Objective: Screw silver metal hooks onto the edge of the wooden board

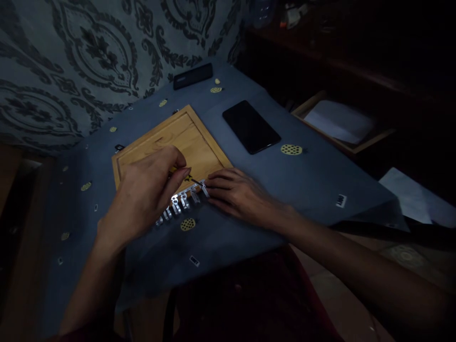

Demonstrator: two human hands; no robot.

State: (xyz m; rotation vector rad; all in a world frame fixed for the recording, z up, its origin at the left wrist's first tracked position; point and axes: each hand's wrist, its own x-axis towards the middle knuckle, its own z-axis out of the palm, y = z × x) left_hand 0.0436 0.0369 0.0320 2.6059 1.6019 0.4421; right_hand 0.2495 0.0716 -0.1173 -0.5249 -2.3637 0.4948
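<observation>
A wooden board (199, 149) with a raised rim lies on the blue tablecloth. Along its near edge runs a shiny metal strip (184, 201) with several hook-like prongs pointing toward me. My left hand (142, 190), over the board's near left part, pinches a small screwdriver (197, 182) with a yellow and black handle. Its thin shaft points right, and the tip meets the strip's right end. My right hand (240, 195) is at that same end, its fingers close together and gripping the strip beside the tip.
A dark phone (251, 127) lies right of the board, and another dark phone-like object (193, 76) is at the table's back edge by the patterned wall. A dark hook (119, 147) shows at the board's left corner. An open drawer (374, 137) holding something white is at the right.
</observation>
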